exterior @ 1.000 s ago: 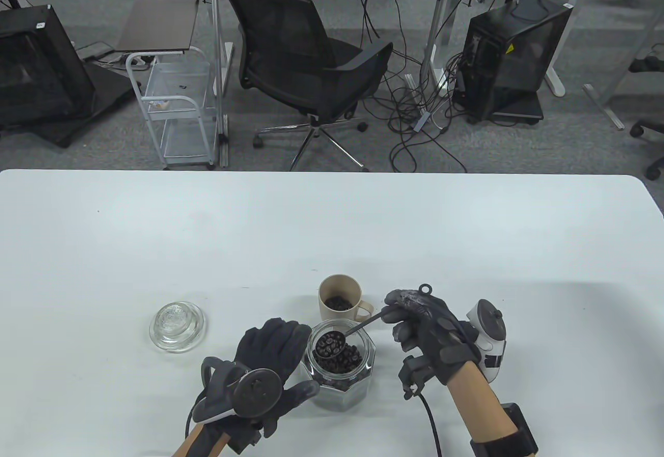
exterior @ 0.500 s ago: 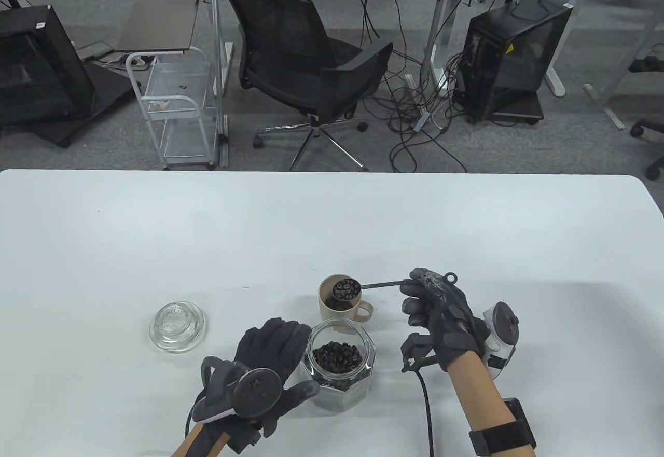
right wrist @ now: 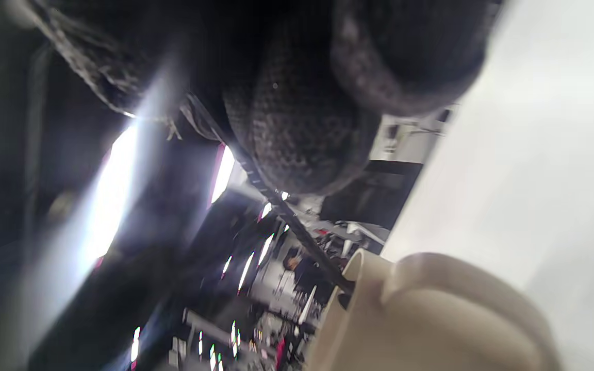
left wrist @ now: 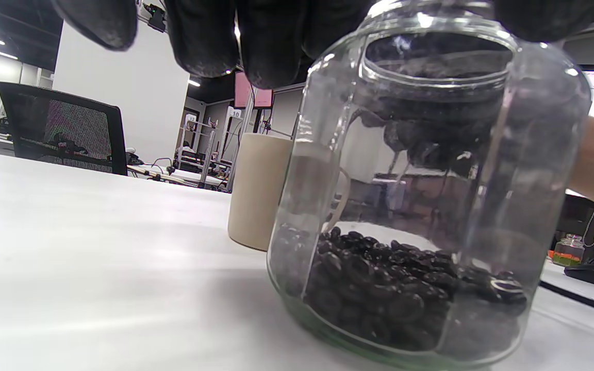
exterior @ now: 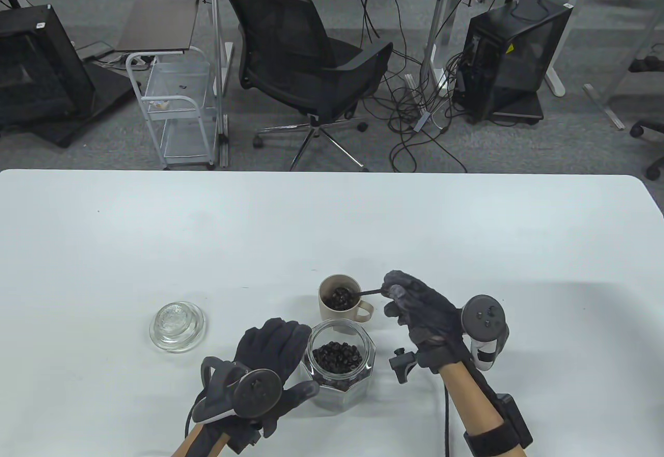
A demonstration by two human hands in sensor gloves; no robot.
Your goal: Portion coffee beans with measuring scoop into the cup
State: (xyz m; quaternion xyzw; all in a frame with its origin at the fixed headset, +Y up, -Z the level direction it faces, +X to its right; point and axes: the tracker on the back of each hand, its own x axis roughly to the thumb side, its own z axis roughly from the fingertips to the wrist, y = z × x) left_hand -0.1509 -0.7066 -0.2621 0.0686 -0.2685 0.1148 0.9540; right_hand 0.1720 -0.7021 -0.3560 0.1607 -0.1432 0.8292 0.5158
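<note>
Right hand (exterior: 415, 306) pinches the scoop (exterior: 369, 292) by its handle; the scoop bowl sits tipped inside the cup (exterior: 340, 299), at the cup's right rim, handle running out to the right over the rim. Right wrist view is blurred: gloved fingers (right wrist: 297, 118) at top, thin dark handle meeting the beige cup rim (right wrist: 348, 268) below.

Cup stands upright on the table (exterior: 467, 229), beans (exterior: 338, 299) visible in it, its handle pointing right toward the right hand.

Left hand (exterior: 270, 358) wraps the jar (exterior: 340, 369) from the left, fingers curled against the glass, thumb on the near side. Jar is open and upright, just in front of the cup, a layer of beans in the bottom. Left wrist view: fingertips (left wrist: 256, 46) at the jar neck (left wrist: 431, 62), cup behind the jar to the left.

Glass lid (exterior: 177, 326) lies on the table well left of the jar
</note>
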